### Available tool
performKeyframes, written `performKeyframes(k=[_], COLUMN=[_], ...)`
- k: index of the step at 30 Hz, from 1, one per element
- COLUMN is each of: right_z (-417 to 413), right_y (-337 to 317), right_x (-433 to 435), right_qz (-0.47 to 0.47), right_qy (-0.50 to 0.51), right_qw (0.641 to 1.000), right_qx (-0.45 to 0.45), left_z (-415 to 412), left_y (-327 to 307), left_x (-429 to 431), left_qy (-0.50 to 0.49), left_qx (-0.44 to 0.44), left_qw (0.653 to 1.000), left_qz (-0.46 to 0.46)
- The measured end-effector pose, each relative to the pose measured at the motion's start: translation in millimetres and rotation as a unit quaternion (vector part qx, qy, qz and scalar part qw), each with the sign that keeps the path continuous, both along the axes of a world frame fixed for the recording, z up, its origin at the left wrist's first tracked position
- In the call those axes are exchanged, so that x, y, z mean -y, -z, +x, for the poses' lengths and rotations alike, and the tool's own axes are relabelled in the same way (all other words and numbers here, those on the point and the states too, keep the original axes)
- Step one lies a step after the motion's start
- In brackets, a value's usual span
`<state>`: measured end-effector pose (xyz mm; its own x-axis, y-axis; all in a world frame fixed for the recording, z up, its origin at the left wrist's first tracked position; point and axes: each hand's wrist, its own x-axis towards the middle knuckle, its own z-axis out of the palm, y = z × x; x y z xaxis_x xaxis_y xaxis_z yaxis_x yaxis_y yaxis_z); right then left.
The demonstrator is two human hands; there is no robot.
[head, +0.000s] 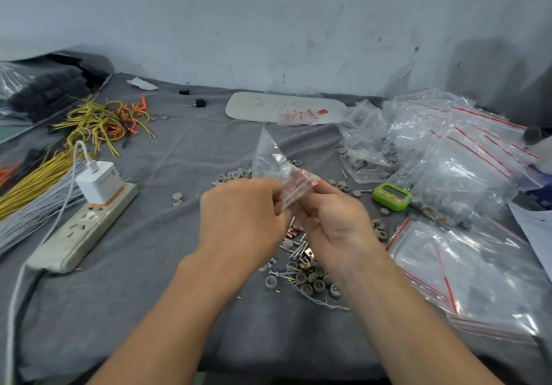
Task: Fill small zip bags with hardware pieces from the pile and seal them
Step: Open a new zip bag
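Left edge: loose wire bundles (pixel 33 187), yellow, grey and orange, run off the frame. Just beside them, one power strip (pixel 80 229) lies diagonal on the grey cloth (pixel 149 280), with one white charger (pixel 97 186) plugged in and its cable trailing to the near left corner. Bare cloth between the strip and the left forearm is the widest free patch. A second bare stretch lies behind the hands, reaching a white board (pixel 268 107) at the wall. Two small black blocks (pixel 200 103) sit near the far edge.

Centre: left hand (pixel 242 217), fingers curled, pinches one side of a zip bag (pixel 277 166). Right hand (pixel 331 217), palm up, pinches the red-striped mouth between thumb and fingers. The bag is held above the cloth, its body tilting up and away; contents too blurred to count.

Below the hands: hardware pile (pixel 301 268), screws, grey round caps and copper clips, too many to count.

Right: one green timer (pixel 391 196), then a heap of filled bags (pixel 433 151). A stack of flat empty bags (pixel 478 274) reaches the right edge.
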<state>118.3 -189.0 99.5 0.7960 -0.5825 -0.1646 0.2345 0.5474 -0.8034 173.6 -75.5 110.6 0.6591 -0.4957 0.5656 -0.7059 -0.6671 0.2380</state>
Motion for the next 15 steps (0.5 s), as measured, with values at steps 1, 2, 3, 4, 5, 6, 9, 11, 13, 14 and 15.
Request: performKeyframes(k=[1, 2, 3, 4, 5, 6, 9, 11, 13, 14, 15], right_z=[0, 1, 2, 5, 8, 10, 11, 12, 16, 18, 18], right_y=[1, 3, 4, 4, 4, 3, 4, 3, 2, 2, 2], right_x=[-2, -3, -3, -3, -2, 0, 2, -4, -7, -8, -8], right_qz=[-0.093, -0.234, -0.385, -0.497, -0.562, -0.580, -0.493, -0.345, -0.122, -0.028, 0.032], right_qy=[0.010, 0.025, 0.039, 0.039, 0.010, -0.053, -0.220, -0.185, -0.138, -0.115, -0.101], right_qw=[0.995, 0.970, 0.917, 0.857, 0.814, 0.802, 0.841, 0.920, 0.982, 0.992, 0.993], right_qx=[-0.022, -0.058, -0.101, -0.133, -0.147, -0.136, -0.039, 0.006, 0.031, 0.042, 0.052], left_z=[-3, -6, -8, -9, -8, -6, -1, 0, 3, 5, 6], left_y=[0, 0, -1, -1, -1, 1, 2, 1, 1, 2, 3], left_x=[3, 5, 5, 4, 1, -2, -11, -10, -9, -9, -9], left_qy=[0.005, 0.011, 0.017, 0.021, 0.022, 0.019, -0.002, -0.003, -0.009, -0.018, -0.028], left_qx=[0.009, 0.020, 0.033, 0.045, 0.050, 0.047, 0.011, -0.017, -0.026, -0.028, -0.033], left_qw=[1.000, 1.000, 0.999, 0.998, 0.998, 0.997, 0.997, 0.998, 0.998, 0.998, 0.999], left_qz=[-0.005, -0.011, -0.020, -0.032, -0.044, -0.058, -0.074, -0.067, -0.056, -0.045, -0.030])
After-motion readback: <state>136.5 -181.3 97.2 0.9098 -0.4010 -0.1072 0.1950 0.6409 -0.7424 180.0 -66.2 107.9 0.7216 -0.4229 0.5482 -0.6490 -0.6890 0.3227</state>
